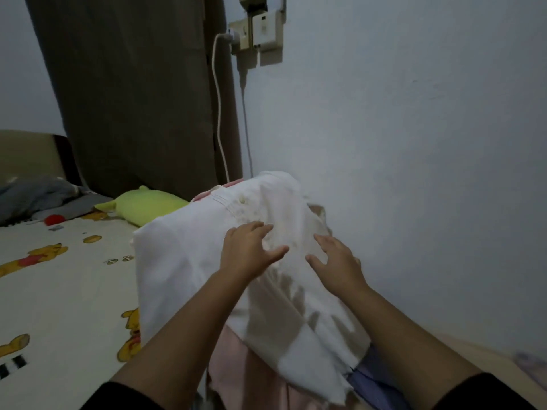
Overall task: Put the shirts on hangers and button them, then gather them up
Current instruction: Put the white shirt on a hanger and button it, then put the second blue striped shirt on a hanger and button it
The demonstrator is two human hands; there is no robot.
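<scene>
Hanger unseen beneath white shirt [189, 261], blurred under spread hands

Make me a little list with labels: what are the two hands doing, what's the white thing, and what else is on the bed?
left hand: open, fingers spread over the white shirt
right hand: open, fingers spread, at the shirt's front
white shirt: on top of a pile; hanger not visible
under it: pink cloth and blue cloth
bed: cartoon bear sheet
also there: green plush toy, brown curtain

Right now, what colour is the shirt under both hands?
White shirt, seen best in the head view; both hands hover open over it.
</scene>
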